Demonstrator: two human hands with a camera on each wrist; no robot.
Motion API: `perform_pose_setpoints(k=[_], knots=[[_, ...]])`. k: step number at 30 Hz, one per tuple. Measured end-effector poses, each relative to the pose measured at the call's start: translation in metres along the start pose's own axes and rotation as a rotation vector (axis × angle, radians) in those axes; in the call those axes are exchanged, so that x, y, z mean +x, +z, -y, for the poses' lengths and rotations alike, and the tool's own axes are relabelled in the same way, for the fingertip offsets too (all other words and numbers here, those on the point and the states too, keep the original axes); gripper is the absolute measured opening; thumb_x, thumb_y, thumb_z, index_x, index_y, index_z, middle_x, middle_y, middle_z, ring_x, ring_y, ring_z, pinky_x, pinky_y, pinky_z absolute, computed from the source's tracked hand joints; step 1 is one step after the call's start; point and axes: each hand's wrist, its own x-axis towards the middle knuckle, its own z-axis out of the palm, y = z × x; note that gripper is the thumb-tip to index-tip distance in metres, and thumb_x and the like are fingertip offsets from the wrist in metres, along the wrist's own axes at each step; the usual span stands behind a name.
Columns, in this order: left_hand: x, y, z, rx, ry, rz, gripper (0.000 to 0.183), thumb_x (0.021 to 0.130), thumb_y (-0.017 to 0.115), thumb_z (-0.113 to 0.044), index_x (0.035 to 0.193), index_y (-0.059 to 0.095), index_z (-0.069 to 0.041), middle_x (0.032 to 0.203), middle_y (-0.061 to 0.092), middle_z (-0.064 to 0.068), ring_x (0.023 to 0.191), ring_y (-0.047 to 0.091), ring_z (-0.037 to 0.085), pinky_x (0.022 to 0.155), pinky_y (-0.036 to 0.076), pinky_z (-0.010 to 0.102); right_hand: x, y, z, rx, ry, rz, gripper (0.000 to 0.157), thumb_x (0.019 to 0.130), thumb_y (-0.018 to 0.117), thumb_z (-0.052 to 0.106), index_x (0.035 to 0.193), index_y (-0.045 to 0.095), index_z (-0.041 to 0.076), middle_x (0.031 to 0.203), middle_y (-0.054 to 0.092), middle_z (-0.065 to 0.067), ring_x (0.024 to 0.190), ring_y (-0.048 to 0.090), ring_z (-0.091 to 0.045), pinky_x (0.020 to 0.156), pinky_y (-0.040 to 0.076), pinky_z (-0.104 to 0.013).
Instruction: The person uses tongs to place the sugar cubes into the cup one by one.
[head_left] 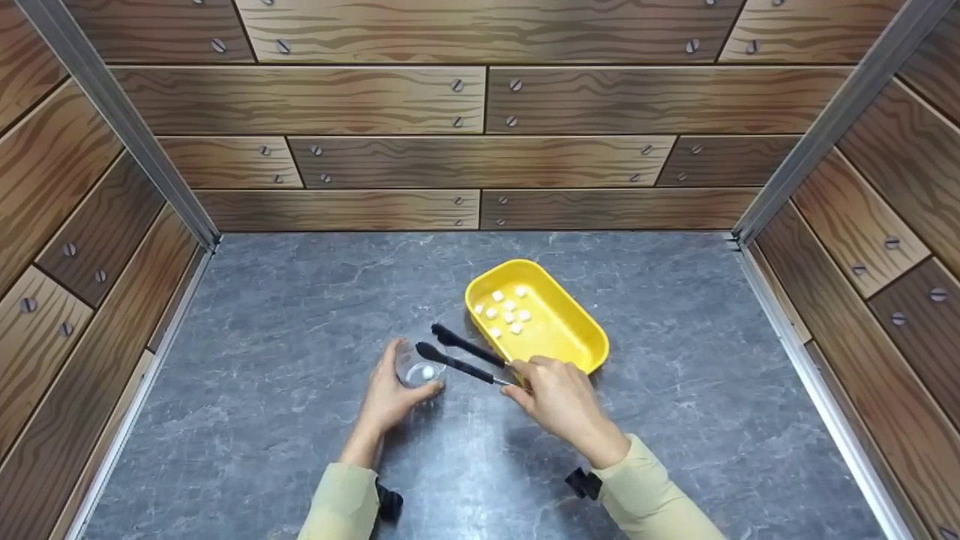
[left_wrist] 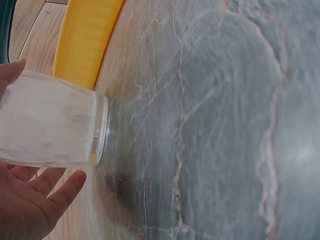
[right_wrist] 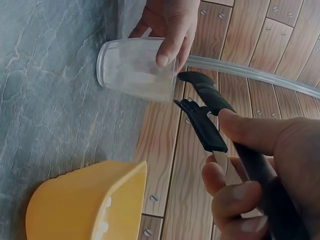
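My left hand (head_left: 385,401) holds a clear cup (left_wrist: 47,117) round its side, thumb and fingers on opposite walls. The cup stands upright on the table, and a small white piece (head_left: 427,373) shows inside it. My right hand (head_left: 561,401) grips a pair of tongs (head_left: 466,368) with black tips and metal showing between tip and handle. Their two arms are spread apart, with nothing between the tips. In the right wrist view the tips are beside the cup's mouth. A yellow tray (head_left: 562,315) sits behind the right hand, holding several white cubes (head_left: 510,306) toward its far left end.
The grey marbled tabletop (head_left: 300,300) spreads around the cup and tray. Wood-patterned walls (head_left: 480,97) enclose the back and both sides, with metal rails (head_left: 814,435) along the side edges.
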Motion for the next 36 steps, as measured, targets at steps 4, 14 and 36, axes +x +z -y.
perform_pose_setpoints(k=[4, 14, 36], knots=[[0.001, 0.001, 0.0, 0.001, -0.01, 0.009, 0.099, 0.069, 0.089, -0.038, 0.144, 0.038, 0.0, 0.138, 0.052, 0.018, 0.126, 0.05, 0.035, 0.105, 0.039, 0.049, 0.0, -0.003, -0.006, 0.019, 0.029, -0.036, 0.023, 0.082, 0.08, 0.034, 0.089, 0.07, 0.014, 0.064, 0.049, 0.009, 0.051, 0.043, -0.007, 0.045, 0.036, -0.023], [0.0, 0.001, -0.002, 0.021, -0.03, 0.0, 0.101, 0.067, 0.089, -0.038, 0.145, 0.037, -0.001, 0.139, 0.051, 0.019, 0.127, 0.047, 0.037, 0.105, 0.038, 0.05, -0.004, -0.014, -0.036, 0.039, 0.158, -0.051, 0.035, 0.081, 0.081, 0.028, 0.106, 0.073, 0.005, 0.067, 0.056, 0.002, 0.052, 0.046, -0.01, 0.045, 0.04, -0.029], [-0.002, 0.0, -0.004, 0.02, -0.064, 0.012, 0.104, 0.069, 0.089, -0.039, 0.148, 0.033, 0.0, 0.141, 0.048, 0.02, 0.13, 0.044, 0.038, 0.107, 0.036, 0.051, -0.016, -0.003, -0.076, -0.078, 0.314, 0.028, 0.038, 0.08, 0.081, 0.032, 0.106, 0.074, 0.006, 0.095, 0.072, -0.014, 0.063, 0.064, -0.032, 0.049, 0.05, -0.043]])
